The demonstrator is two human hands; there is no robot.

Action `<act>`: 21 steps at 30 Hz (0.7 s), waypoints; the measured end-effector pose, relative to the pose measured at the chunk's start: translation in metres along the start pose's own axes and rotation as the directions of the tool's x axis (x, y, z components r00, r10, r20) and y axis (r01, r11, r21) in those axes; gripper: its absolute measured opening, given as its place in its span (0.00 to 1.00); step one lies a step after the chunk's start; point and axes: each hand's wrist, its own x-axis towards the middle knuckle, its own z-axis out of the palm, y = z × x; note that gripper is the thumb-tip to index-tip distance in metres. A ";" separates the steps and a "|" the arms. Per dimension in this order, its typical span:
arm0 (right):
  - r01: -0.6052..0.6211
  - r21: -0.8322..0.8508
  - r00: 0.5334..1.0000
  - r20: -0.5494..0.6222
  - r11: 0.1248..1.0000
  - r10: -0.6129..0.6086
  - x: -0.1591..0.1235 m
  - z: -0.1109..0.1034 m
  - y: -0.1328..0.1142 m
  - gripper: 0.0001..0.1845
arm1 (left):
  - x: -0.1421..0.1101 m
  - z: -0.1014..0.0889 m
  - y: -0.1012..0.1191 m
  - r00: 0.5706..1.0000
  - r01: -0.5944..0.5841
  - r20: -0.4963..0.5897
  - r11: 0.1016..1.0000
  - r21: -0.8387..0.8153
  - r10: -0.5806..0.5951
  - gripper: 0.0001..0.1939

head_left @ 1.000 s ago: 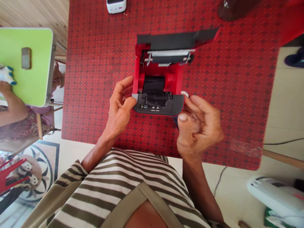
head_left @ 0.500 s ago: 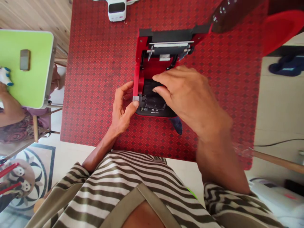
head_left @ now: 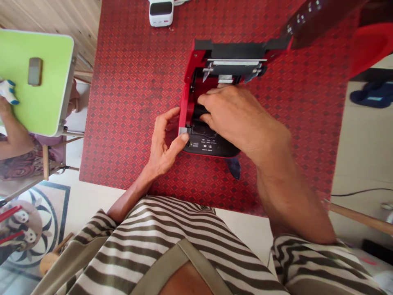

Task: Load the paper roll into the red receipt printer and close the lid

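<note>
A red printer (head_left: 188,86) with a black front panel stands open on the red patterned table (head_left: 129,82), its black lid tilted back. My left hand (head_left: 164,141) grips the printer's front left corner, thumb on the grey tab. My right hand (head_left: 238,119) reaches down into the open bay, fingers curled onto a black part inside. What the fingertips touch is hidden by the hand.
A small white device (head_left: 161,11) sits at the table's far edge. A dark object (head_left: 310,18) lies at the far right. To the left, another person's arm (head_left: 9,135) rests by a green table (head_left: 39,82) carrying a small grey block (head_left: 35,71). A cable runs across the floor at right.
My right hand left the printer's front right corner, rose over the panel and went deeper into the open bay. The left hand kept its hold on the corner.
</note>
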 end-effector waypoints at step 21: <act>-0.073 0.390 0.929 -0.307 0.918 0.205 -0.067 -0.111 0.004 0.12 | 0.002 -0.004 0.000 1.000 -0.013 0.019 1.000 -0.020 0.014 0.38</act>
